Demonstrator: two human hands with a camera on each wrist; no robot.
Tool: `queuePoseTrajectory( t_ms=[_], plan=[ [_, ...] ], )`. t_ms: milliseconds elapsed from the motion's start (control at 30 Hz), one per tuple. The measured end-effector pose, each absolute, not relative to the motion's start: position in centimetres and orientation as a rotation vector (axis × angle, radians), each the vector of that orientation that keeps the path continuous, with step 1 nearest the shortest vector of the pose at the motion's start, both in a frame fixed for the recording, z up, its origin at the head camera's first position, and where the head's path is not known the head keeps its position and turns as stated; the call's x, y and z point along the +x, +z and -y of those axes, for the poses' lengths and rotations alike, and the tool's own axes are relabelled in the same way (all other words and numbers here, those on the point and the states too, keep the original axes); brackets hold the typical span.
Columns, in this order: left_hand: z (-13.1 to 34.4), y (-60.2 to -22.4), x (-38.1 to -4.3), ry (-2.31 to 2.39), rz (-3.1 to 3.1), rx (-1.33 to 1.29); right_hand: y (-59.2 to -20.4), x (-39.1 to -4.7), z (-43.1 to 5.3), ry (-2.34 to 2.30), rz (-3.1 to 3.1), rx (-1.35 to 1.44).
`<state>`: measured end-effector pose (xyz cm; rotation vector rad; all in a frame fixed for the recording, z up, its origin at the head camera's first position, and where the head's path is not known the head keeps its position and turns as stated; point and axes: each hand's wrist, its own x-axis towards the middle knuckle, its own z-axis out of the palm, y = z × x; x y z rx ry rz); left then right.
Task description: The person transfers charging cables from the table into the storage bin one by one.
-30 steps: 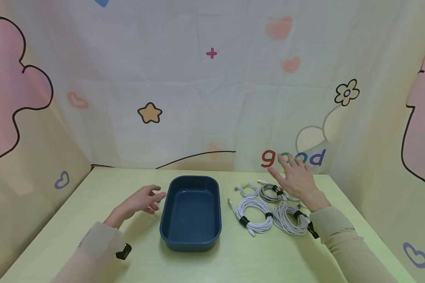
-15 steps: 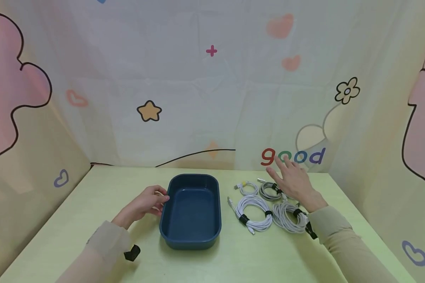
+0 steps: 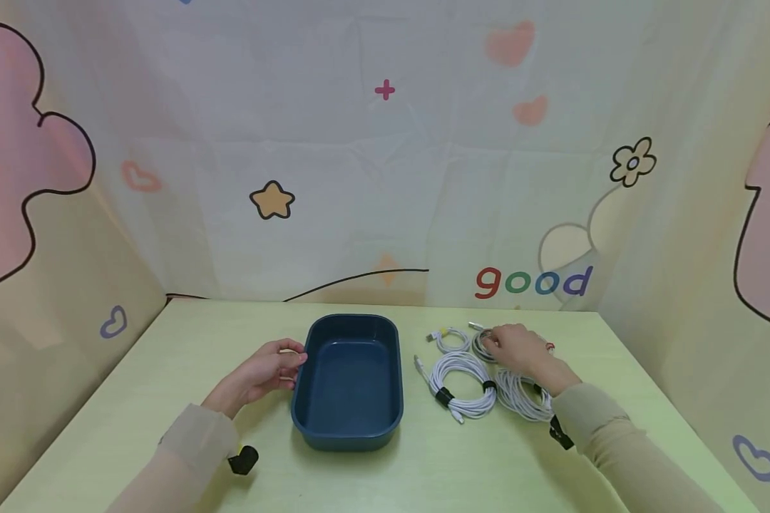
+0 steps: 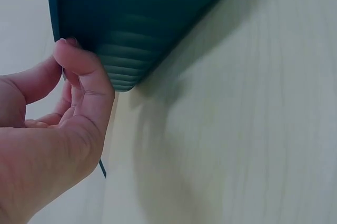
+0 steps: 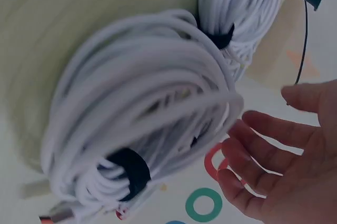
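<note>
My left hand [image 3: 259, 372] is at the left rim of a dark blue rectangular bin [image 3: 349, 443]. Its thumb and index finger pinch the rim in the left wrist view, where the bin's ribbed corner [image 4: 129, 58] shows. Over at the right, my right hand [image 3: 520, 349] reaches down over a grey coiled cable [image 3: 478, 346] and partly covers it. In the right wrist view its fingers are spread and loosely bent, with the thumb apart. A white coiled cable [image 5: 84, 119] with a black strap fills the foreground there. Whether the fingertips touch the grey cable cannot be told.
Between bin and right hand lie a large white coiled cable [image 3: 438, 377] with two black straps and a small one [image 3: 445, 347] with a yellow tie. Another pale coil [image 3: 516, 400] lies below the right hand. A printed cloth backdrop [image 3: 353, 214] surrounds the pale tabletop [image 3: 231, 320].
My left hand has moved right from beside the bin onto its rim. My right hand, earlier raised and spread, has come down over the grey coiled cable. The bin and cables look unmoved.
</note>
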<state>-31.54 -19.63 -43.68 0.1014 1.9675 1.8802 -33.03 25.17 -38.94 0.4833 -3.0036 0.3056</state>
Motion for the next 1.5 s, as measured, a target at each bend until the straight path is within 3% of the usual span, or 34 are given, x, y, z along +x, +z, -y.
queuePoseTrajectory(
  t_ms=[633,1200,1500],
  plan=[
    [19.3,-43.4,-31.4,1.891,-1.950,0.103,-42.2,-32.4,-23.4,0.185,3.045,0.431],
    [19.4,-43.8,-31.4,1.907,-1.954,0.081,-38.8,-32.6,-23.5,0.574,2.965,0.668],
    [19.6,-44.0,-31.6,1.948,-1.905,0.096,-39.0,-33.1,-24.5,0.804,2.997,0.671]
  ],
)
